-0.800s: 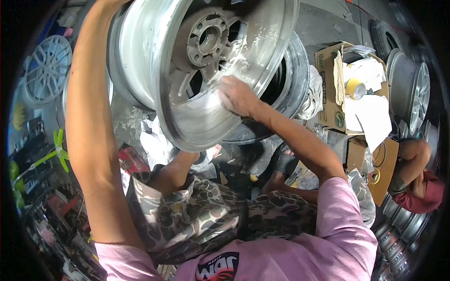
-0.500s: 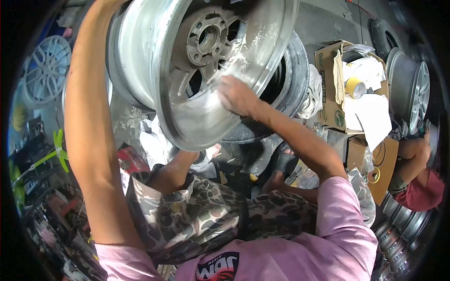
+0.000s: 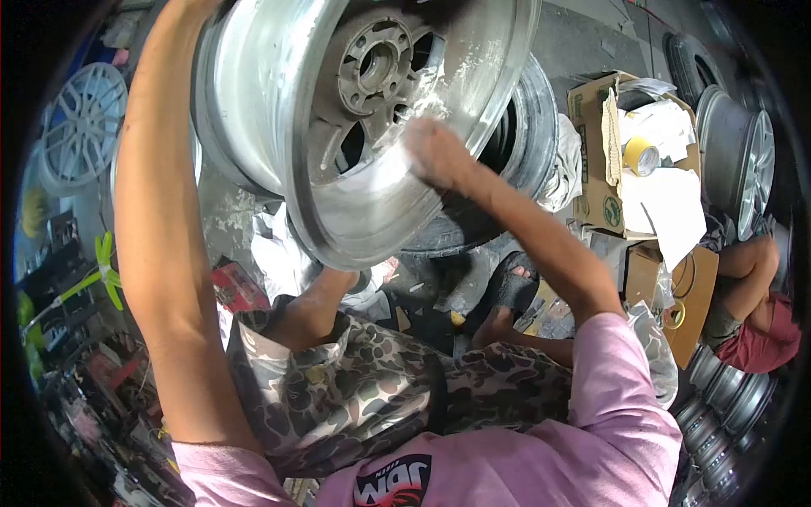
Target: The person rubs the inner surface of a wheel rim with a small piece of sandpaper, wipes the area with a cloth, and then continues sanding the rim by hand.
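Note:
A bare metal alloy wheel rim (image 3: pixel 351 232) is tilted up in front of me, its hollow back side and spokes facing me. White powdery residue marks the inside near the spokes. My right hand (image 3: pixel 439 152) is inside the barrel, against its inner wall, with fingers curled and blurred by motion. Whatever lies under those fingers cannot be made out. My left arm reaches up along the rim's left side to my left hand (image 3: pixel 198 5), which is mostly cut off by the top edge, its fingers hidden. Behind the rim lies a black tyre (image 3: pixel 536 127).
To the right stands a cardboard box (image 3: pixel 598 169) with papers and a yellow tape roll (image 3: pixel 642 158). Beyond it are another alloy wheel (image 3: pixel 735 152) and a seated person's leg (image 3: pixel 752 270). A silver wheel (image 3: pixel 83 127) and a green-bladed fan (image 3: pixel 106 272) are at left.
My right hand has shifted slightly up and to the right along the inner wall of the rim. The rim and my left arm have barely moved.

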